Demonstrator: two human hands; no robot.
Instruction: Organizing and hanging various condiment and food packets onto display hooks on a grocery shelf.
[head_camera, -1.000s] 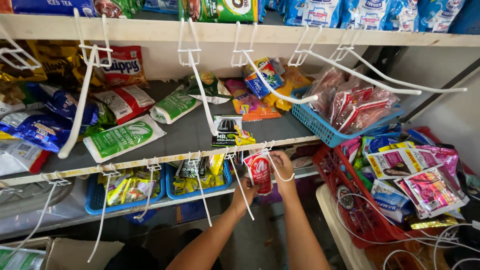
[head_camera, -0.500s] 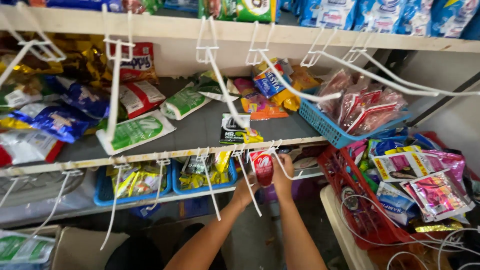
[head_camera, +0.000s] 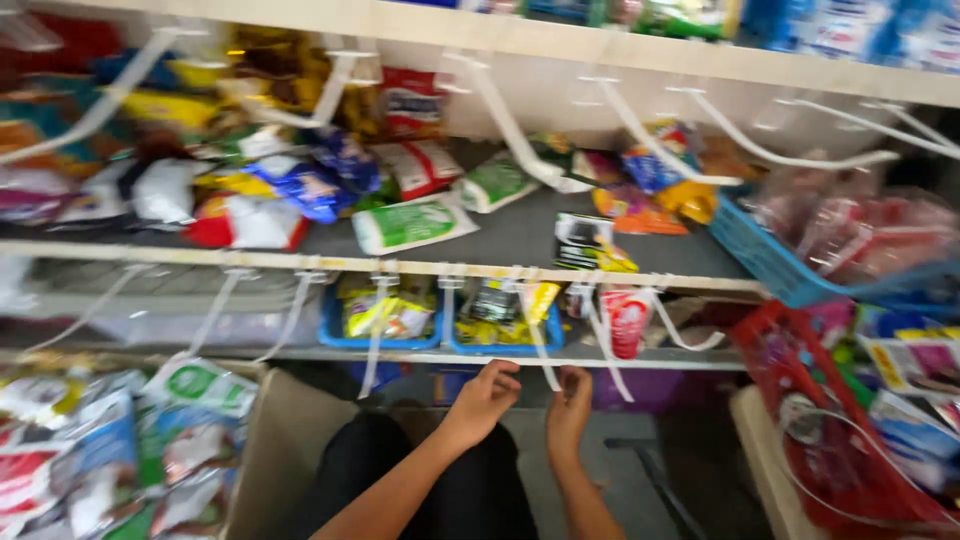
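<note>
- Both hands have dropped from the red-and-white packet (head_camera: 627, 320) they were at half a second ago; that packet now hangs alone on a white hook under the front edge of the grey shelf (head_camera: 520, 235), above and just right of the hands
- left hand (head_camera: 486, 392) sits below the shelf edge with fingers curled loosely, grasping nothing; right hand (head_camera: 569, 402) is just beside it, fingers half bent, its fingertips at the lower end of a white hook strip (head_camera: 545, 355); whether it pinches the strip I cannot tell
- two blue trays (head_camera: 440, 340) of yellow packets stand side by side on the lower shelf, just far of the hands
- on the grey shelf, a white-and-green pouch (head_camera: 410, 222) lies flat left of centre; a black-and-yellow packet (head_camera: 590, 243) lies right of it near the front edge; blurred blue, red and yellow bags crowd the far left
- a blue basket (head_camera: 790, 270) of reddish clear bags juts past the shelf's right end; a red basket (head_camera: 840, 440) of mixed packets sits below it, near right
- white-and-green bags (head_camera: 190, 390) fill the near left
- open room lies straight down between the red basket and the left-hand bags, where the forearms come up
</note>
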